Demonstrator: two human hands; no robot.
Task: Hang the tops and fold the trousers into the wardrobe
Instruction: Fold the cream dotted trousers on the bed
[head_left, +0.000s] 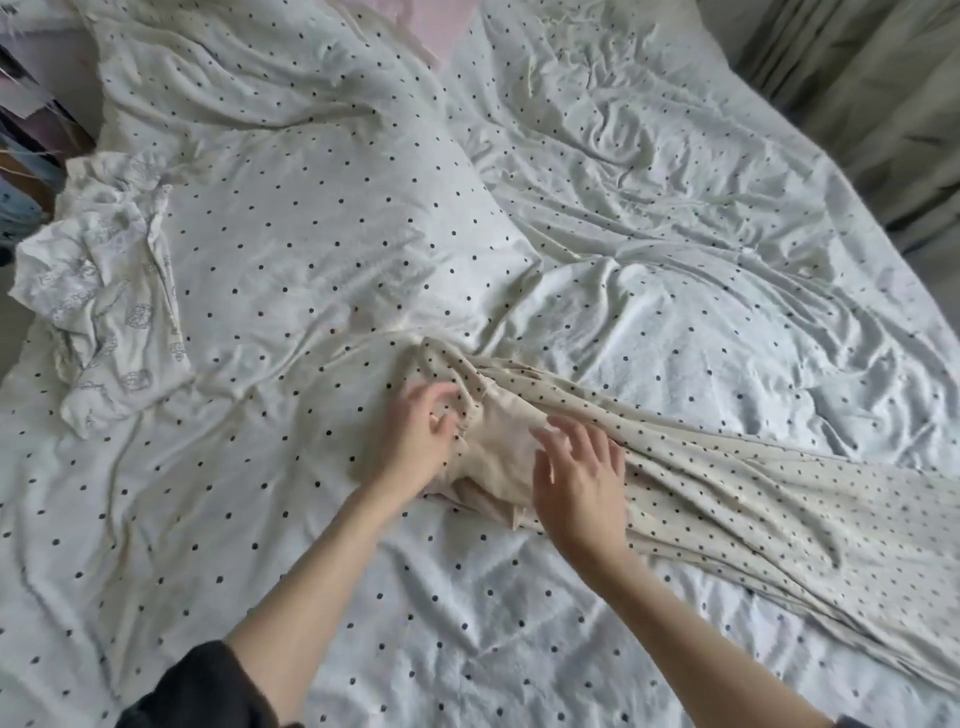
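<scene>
Beige dotted trousers (701, 488) are laid across the spotted bedsheet (311, 260), their far end cut off at the right frame edge. Both hands are held spread with nothing gripped: left hand (415, 441) beside the waistband, right hand (582, 478) over it. A crumpled printed top (104, 306) is seen near the left bed edge.

My left hand (415, 436) is blurred at the fingertips, so I can't tell whether they pinch the beige dotted garment (675, 467) or only touch it. My right hand (579, 478) covers part of that cloth, and the garment runs off the right edge, so I can't say whether it is a top or trousers. The crumpled patterned garment (104, 312) hides its own shape in folds. Things at the left edge (21, 130) are cut off and unclear.
</scene>
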